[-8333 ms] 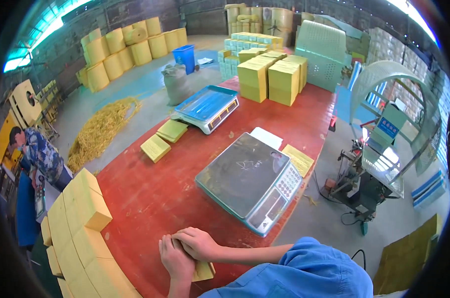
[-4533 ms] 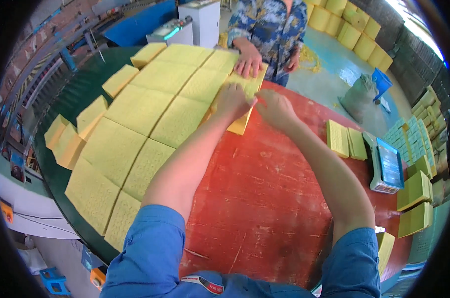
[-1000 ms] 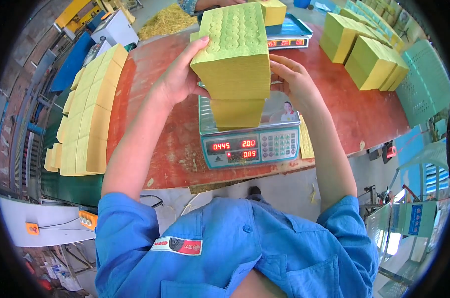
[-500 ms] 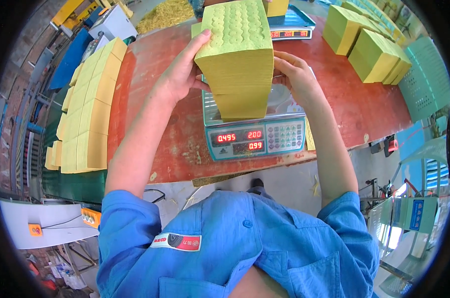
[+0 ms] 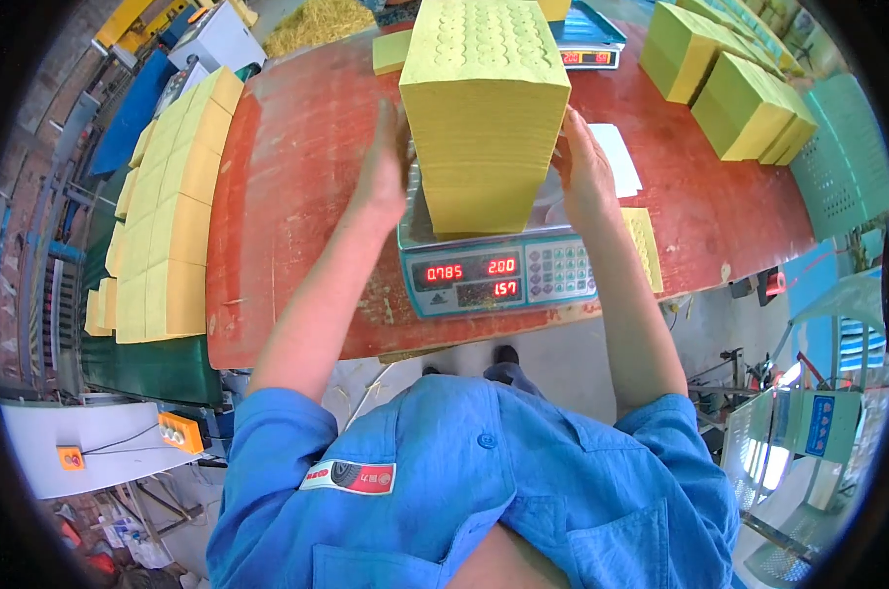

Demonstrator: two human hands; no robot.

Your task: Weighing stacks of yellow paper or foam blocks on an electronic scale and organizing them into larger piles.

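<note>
A tall stack of yellow paper sheets [image 5: 484, 147] with rows of punched scallop marks on top stands upright on a digital scale [image 5: 508, 275] with lit red digits. My left hand [image 5: 383, 172] is along the stack's left side, its fingers stretched out and partly hidden by the paper. On the right side, my right hand [image 5: 586, 169] rests close to the stack with its fingers extended and the inner ones partly hidden. Neither hand wraps round the paper, and light contact cannot be judged.
The red table [image 5: 307, 196] carries a small yellow paper piece [image 5: 392, 51], a white sheet [image 5: 616, 157] and yellow sheets [image 5: 643, 250]. Yellow blocks line the left [image 5: 175, 211] and far right [image 5: 749, 108]. A second scale [image 5: 590, 44] stands opposite, near a partly visible person [image 5: 395, 12].
The upper part of the stack has settled in line with the lower part, and the scale's reading has risen. My left hand has slid from the top corner down to the side.
</note>
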